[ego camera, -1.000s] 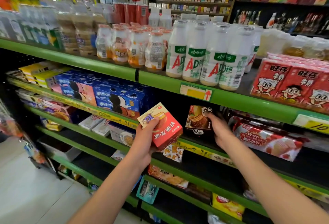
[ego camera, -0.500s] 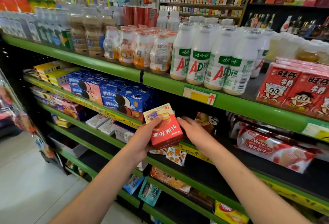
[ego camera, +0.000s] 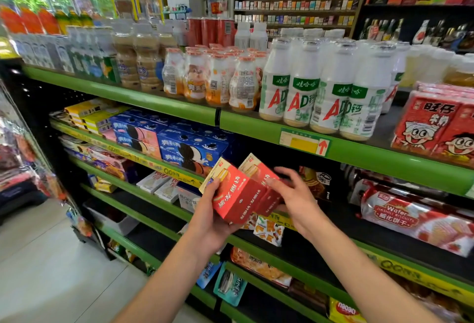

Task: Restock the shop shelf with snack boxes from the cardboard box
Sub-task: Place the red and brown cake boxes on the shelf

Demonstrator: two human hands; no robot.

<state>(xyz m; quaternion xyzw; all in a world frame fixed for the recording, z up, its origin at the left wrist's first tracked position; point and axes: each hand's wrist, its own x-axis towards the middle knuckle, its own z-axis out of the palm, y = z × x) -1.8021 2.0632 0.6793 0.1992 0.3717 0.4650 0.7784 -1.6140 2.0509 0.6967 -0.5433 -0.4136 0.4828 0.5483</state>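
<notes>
Two red snack boxes are held in front of the second green shelf (ego camera: 256, 240). My left hand (ego camera: 209, 216) grips the nearer red box (ego camera: 232, 194) from below and behind, thumb on its front. My right hand (ego camera: 295, 195) pinches the second red box (ego camera: 266, 186) just to its right, fingers spread over its side. The two boxes touch and tilt leftwards. The cardboard box is out of view.
Blue cookie boxes (ego camera: 189, 147) stand just left of the held boxes on the same shelf. A dark snack pack (ego camera: 314, 181) and a wafer bag (ego camera: 410, 217) lie to the right. White bottles (ego camera: 323, 97) line the shelf above. Tiled floor (ego camera: 51, 271) lies at the lower left.
My right hand came away from the dark snack pack, moved left to the red boxes and now holds a second red box beside the one in my left hand.
</notes>
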